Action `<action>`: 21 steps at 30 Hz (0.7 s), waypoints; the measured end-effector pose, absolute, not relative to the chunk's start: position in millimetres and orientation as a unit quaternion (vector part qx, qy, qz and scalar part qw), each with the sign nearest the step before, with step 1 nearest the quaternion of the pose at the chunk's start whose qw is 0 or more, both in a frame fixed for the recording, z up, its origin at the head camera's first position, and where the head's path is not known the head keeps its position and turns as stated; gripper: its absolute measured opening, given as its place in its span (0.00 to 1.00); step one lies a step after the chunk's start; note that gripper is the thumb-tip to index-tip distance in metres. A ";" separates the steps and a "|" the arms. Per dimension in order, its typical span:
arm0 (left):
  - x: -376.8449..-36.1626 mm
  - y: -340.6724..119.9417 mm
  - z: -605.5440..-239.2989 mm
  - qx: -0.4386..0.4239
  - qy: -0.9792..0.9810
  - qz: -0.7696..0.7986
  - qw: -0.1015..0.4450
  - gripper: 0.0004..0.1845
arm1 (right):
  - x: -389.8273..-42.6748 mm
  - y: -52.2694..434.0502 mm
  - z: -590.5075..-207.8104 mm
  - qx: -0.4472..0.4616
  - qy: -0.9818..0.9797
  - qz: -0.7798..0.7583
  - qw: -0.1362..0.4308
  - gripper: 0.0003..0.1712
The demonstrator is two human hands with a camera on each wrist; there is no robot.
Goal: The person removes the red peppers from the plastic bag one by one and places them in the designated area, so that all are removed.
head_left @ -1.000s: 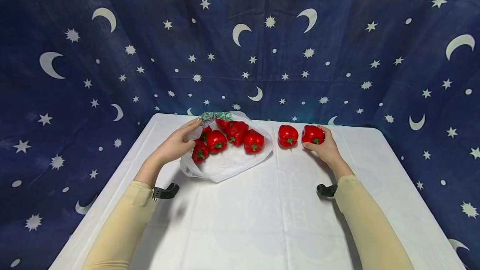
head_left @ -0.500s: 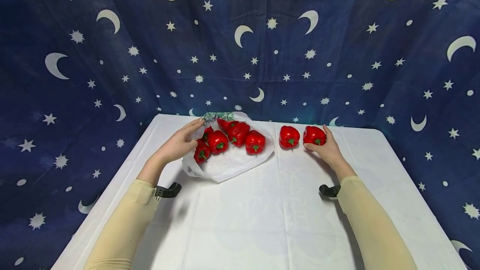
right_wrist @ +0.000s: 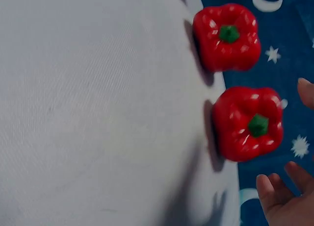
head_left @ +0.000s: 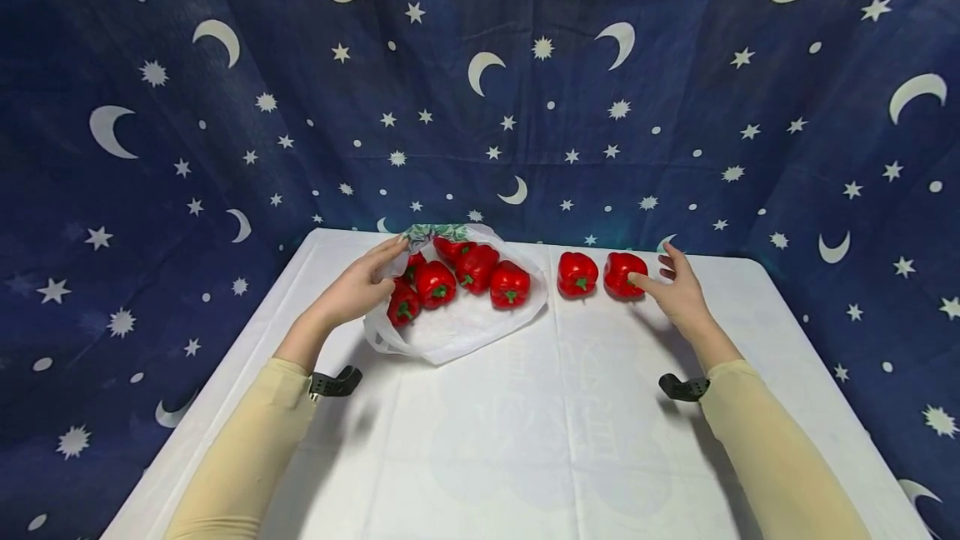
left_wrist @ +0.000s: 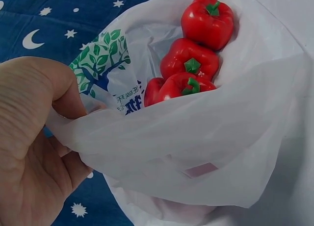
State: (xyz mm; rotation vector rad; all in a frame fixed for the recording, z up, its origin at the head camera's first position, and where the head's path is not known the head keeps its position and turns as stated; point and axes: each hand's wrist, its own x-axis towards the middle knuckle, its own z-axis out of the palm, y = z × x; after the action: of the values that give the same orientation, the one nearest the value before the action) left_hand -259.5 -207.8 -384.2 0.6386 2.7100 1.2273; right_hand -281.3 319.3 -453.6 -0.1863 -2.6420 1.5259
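A white plastic bag (head_left: 457, 327) (left_wrist: 206, 152) with a green tree print lies open on the white table (head_left: 525, 440), holding several red bell peppers (head_left: 510, 283) (left_wrist: 191, 64). My left hand (head_left: 360, 286) (left_wrist: 34, 138) grips the bag's rim at its left side. Two more red peppers stand on the table to the right of the bag: one (head_left: 577, 272) (right_wrist: 226, 36) nearer the bag, the other (head_left: 622, 273) (right_wrist: 249, 123) beside my right hand (head_left: 678, 290) (right_wrist: 284, 199). That hand is spread, fingers straight, just right of the pepper and off it.
A dark blue cloth with moons and stars (head_left: 480, 90) hangs behind and around the table. The table's near half is bare white cloth. Black wrist camera mounts (head_left: 333, 382) (head_left: 682, 387) sit at both sleeves.
My right hand let go of the rightmost pepper and drew back to the right with fingers spread. The pepper stays on the table. The left hand and bag have not moved.
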 end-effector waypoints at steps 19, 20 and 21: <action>-261.4 -203.6 -382.1 0.207 0.893 0.398 0.047 0.37 | -255.5 226.1 -424.9 0.106 -0.854 0.504 0.072 0.41; -261.5 -203.4 -382.0 0.206 0.893 0.397 0.047 0.37 | -254.9 220.5 -425.7 0.115 -0.853 0.506 0.063 0.40; -261.7 -203.2 -381.9 0.206 0.894 0.395 0.048 0.37 | -254.0 214.9 -426.3 0.123 -0.852 0.506 0.054 0.39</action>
State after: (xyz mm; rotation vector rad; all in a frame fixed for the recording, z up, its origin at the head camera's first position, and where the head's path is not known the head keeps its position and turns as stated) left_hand -261.7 -203.2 -381.9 0.6270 2.7256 1.2043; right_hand -254.0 214.9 -426.3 0.3751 -2.5882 1.5378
